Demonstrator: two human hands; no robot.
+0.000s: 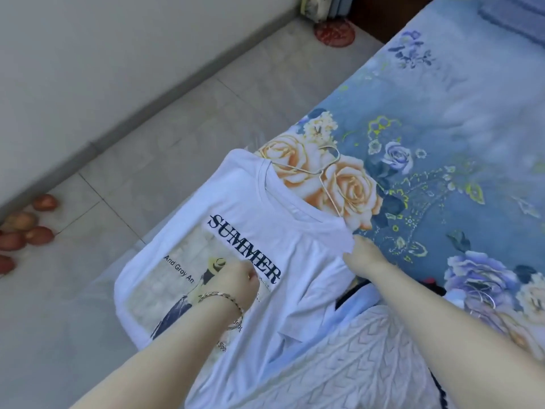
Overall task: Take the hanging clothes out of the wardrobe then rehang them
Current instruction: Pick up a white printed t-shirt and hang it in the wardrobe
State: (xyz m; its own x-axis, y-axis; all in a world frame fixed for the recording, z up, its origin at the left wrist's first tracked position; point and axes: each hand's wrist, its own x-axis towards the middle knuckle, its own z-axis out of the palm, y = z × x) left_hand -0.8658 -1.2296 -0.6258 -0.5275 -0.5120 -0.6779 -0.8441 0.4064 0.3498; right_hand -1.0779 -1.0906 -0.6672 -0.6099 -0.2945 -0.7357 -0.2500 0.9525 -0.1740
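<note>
While right hand (365, 256) pinches T-shirt (295, 243) shoulder, hanger (320, 173) lies just beyond its fingertips (357, 239); left hand (236, 283), farther, clenches chest cloth.

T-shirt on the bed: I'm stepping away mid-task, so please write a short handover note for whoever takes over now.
Left hand: curled in a fist on the T-shirt print; whether it grips the cloth is unclear.
Right hand: pinches the T-shirt's shoulder.
Things: the T-shirt lies face up at the edge of the bed, with the wire hanger in its neck and the hook on the sheet. A white knit garment lies nearer.
Done: the T-shirt is out of the wardrobe.
Left: probably settle the shoulders on the hanger, rehang it, then deal with the knit.
</note>
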